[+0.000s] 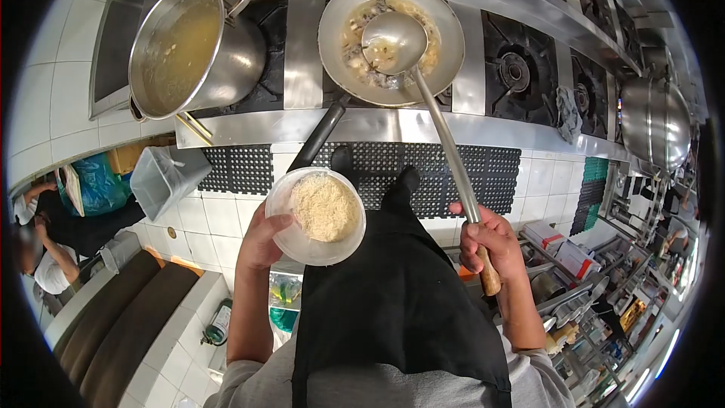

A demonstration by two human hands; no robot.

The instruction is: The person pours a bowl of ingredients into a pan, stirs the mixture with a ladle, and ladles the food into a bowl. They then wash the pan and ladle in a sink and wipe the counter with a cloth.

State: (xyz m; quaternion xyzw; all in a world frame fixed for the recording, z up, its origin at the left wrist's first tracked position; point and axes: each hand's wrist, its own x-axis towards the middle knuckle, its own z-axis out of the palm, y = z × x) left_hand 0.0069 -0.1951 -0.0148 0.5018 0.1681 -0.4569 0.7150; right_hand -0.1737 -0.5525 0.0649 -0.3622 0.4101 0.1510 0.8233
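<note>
My left hand (266, 236) is closed on the rim of a white plastic bowl (281, 228), thumb over the edge. Inside the bowl lies a heap of pale uncooked rice (325, 208). My right hand (489, 243) grips the wooden handle end of a long metal ladle (445, 132). The ladle's round head rests in a frying pan (332, 11) on the stove, over a brothy mix (377, 9) with dark and light pieces. The pan's black handle (321, 136) points toward me, its near end by the bowl.
A large steel pot (234, 68) of yellowish liquid stands on the stove to the left. Burners (515, 69) lie to the right, with a grey cloth (568, 113) at the stove's edge. A clear plastic bin (168, 180) is below left. Another person (57, 268) is at far left.
</note>
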